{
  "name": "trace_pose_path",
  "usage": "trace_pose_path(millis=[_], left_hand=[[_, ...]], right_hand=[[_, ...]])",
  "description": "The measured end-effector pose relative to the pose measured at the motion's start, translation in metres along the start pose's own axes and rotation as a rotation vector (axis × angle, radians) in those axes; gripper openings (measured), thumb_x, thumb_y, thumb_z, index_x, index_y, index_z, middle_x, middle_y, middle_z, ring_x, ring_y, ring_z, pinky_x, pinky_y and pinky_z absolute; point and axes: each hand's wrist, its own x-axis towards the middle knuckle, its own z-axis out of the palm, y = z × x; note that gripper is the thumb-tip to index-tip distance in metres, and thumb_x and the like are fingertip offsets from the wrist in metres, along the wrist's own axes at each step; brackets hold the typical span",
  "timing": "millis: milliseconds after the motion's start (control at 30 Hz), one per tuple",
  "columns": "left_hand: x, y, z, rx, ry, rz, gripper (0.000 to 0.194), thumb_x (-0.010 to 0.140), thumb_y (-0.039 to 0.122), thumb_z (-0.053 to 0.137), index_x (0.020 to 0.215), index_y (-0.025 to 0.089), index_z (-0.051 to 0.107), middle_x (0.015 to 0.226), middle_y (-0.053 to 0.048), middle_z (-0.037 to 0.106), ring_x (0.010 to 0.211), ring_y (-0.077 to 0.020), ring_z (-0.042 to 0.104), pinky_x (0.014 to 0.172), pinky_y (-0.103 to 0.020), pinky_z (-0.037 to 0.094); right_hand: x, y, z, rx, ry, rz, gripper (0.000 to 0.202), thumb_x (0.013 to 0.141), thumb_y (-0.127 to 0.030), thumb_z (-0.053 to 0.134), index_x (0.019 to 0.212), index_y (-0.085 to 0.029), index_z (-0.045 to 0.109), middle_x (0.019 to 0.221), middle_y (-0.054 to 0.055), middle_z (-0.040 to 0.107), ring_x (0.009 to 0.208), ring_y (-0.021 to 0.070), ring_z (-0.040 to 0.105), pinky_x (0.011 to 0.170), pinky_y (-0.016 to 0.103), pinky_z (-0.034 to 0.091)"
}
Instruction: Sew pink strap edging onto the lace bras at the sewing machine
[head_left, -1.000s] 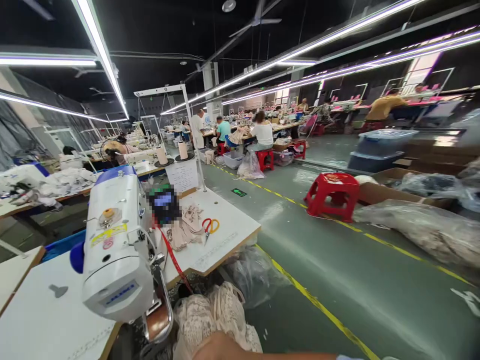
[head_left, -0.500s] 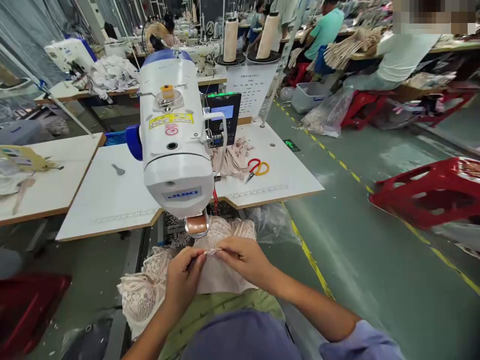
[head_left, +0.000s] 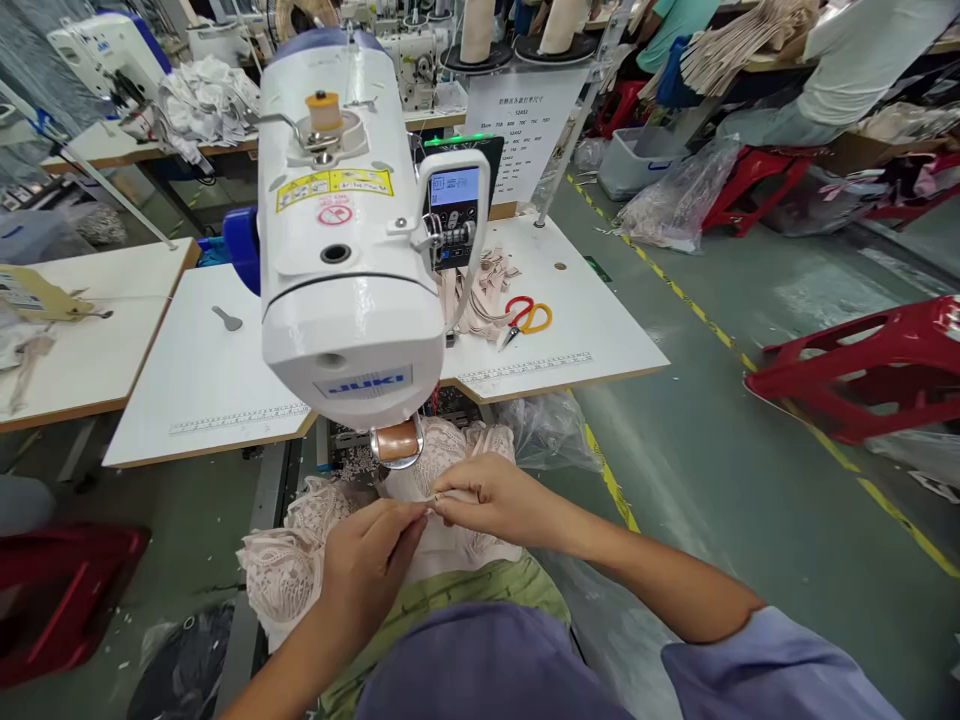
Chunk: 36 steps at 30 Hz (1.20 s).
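Note:
Both hands pinch the edge of a cream lace bra [head_left: 441,450], their fingertips almost touching over my lap. My left hand [head_left: 371,560] closes thumb and forefinger on the fabric from the left. From the right, my right hand [head_left: 502,497] grips the same edge, its fingers curled. Just beyond them, the copper-coloured roller [head_left: 397,443] of a white sewing machine [head_left: 349,330] hangs above the bra. More lace cups [head_left: 281,575] lie to the left of my left hand; whether they belong to the same garment I cannot tell.
On the white sewing table [head_left: 592,330] lie scissors with red and yellow handles [head_left: 525,318], beige straps [head_left: 484,295] and a small grey tool [head_left: 226,319]. A red stool [head_left: 870,370] stands on the right. Co-workers sit farther back.
My hands have come closer together, the left moving slightly right along the bra's edge. The view has shifted, so the machine appears larger and higher.

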Motion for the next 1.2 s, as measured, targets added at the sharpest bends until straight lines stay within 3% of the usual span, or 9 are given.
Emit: trace_pose_path(millis=[200, 300, 400, 533, 667, 800, 967, 1033, 1200], left_hand=[[0.002, -0.001, 0.000, -0.013, -0.035, -0.040, 0.010, 0.093, 0.014, 0.057, 0.097, 0.017, 0.066, 0.082, -0.001, 0.072, 0.071, -0.0097, 0.066, 0.064, -0.017, 0.049], [0.003, -0.004, 0.001, 0.033, -0.073, -0.060, 0.015, 0.096, 0.020, 0.053, 0.105, 0.017, 0.064, 0.084, -0.002, 0.072, 0.072, -0.0116, 0.067, 0.063, -0.019, 0.048], [0.007, -0.006, -0.002, 0.151, -0.199, -0.062, 0.026, 0.101, 0.027, 0.043, 0.118, 0.018, 0.060, 0.081, -0.002, 0.070, 0.069, -0.0146, 0.067, 0.058, -0.023, 0.046], [0.010, -0.008, -0.003, 0.241, -0.342, -0.073, 0.031, 0.103, 0.030, 0.034, 0.098, 0.021, 0.064, 0.076, -0.001, 0.068, 0.067, -0.0160, 0.065, 0.057, -0.025, 0.042], [0.006, -0.010, 0.005, 0.296, -0.227, -0.100, 0.029, 0.102, 0.029, 0.037, 0.087, 0.020, 0.060, 0.073, -0.001, 0.066, 0.064, -0.0163, 0.062, 0.056, -0.027, 0.040], [0.005, -0.006, 0.011, 0.262, -0.141, -0.169, 0.026, 0.100, 0.028, 0.039, 0.084, 0.020, 0.059, 0.072, -0.002, 0.065, 0.064, -0.0163, 0.061, 0.057, -0.026, 0.040], [0.015, -0.009, 0.004, 0.057, -0.077, -0.412, 0.021, 0.098, 0.034, 0.046, 0.097, 0.021, 0.062, 0.075, 0.001, 0.068, 0.062, -0.0135, 0.063, 0.053, -0.022, 0.041], [0.016, -0.021, -0.001, 0.222, -0.026, -0.329, 0.019, 0.097, 0.034, 0.050, 0.104, 0.020, 0.062, 0.069, 0.002, 0.066, 0.058, -0.0133, 0.060, 0.050, -0.022, 0.036], [0.012, -0.059, -0.013, 0.673, -0.064, 0.217, 0.032, 0.095, 0.013, 0.047, 0.122, 0.023, 0.059, 0.069, 0.001, 0.064, 0.057, -0.0134, 0.054, 0.052, -0.027, 0.029]], right_hand=[[0.002, -0.003, -0.006, 0.067, -0.092, 0.028, 0.017, 0.090, -0.020, 0.056, 0.082, -0.017, 0.071, 0.069, -0.003, 0.068, 0.060, 0.0090, 0.056, 0.058, 0.020, 0.036], [0.003, -0.004, -0.007, 0.014, -0.101, -0.006, 0.016, 0.089, -0.018, 0.057, 0.083, -0.017, 0.072, 0.071, -0.002, 0.069, 0.062, 0.0094, 0.057, 0.059, 0.020, 0.036], [0.002, -0.005, -0.006, -0.049, -0.096, -0.015, 0.015, 0.089, -0.018, 0.058, 0.082, -0.017, 0.072, 0.073, -0.002, 0.069, 0.066, 0.0102, 0.059, 0.060, 0.020, 0.036], [0.000, -0.002, -0.002, -0.073, -0.050, 0.017, 0.013, 0.090, -0.022, 0.061, 0.085, -0.019, 0.073, 0.073, -0.002, 0.069, 0.068, 0.0113, 0.061, 0.061, 0.022, 0.037], [-0.002, 0.001, 0.008, -0.118, 0.131, -0.017, 0.012, 0.091, -0.027, 0.063, 0.093, -0.020, 0.072, 0.083, 0.001, 0.071, 0.079, 0.0148, 0.063, 0.069, 0.024, 0.041], [-0.001, 0.000, 0.013, -0.229, 0.265, -0.100, 0.011, 0.090, -0.023, 0.061, 0.086, -0.019, 0.070, 0.076, 0.001, 0.064, 0.073, 0.0143, 0.059, 0.064, 0.024, 0.037], [0.027, -0.006, -0.003, -0.222, 0.228, -0.115, 0.007, 0.082, -0.015, 0.062, 0.080, -0.018, 0.068, 0.074, -0.001, 0.064, 0.070, 0.0120, 0.056, 0.063, 0.023, 0.034], [0.043, -0.009, -0.012, -0.258, 0.188, -0.086, 0.007, 0.082, -0.016, 0.061, 0.077, -0.017, 0.066, 0.074, -0.001, 0.064, 0.069, 0.0118, 0.055, 0.062, 0.023, 0.031], [0.066, -0.017, -0.023, -0.418, 0.124, -0.008, 0.024, 0.083, -0.017, 0.056, 0.059, -0.016, 0.051, 0.057, -0.003, 0.047, 0.054, 0.0090, 0.034, 0.055, 0.027, 0.018]])
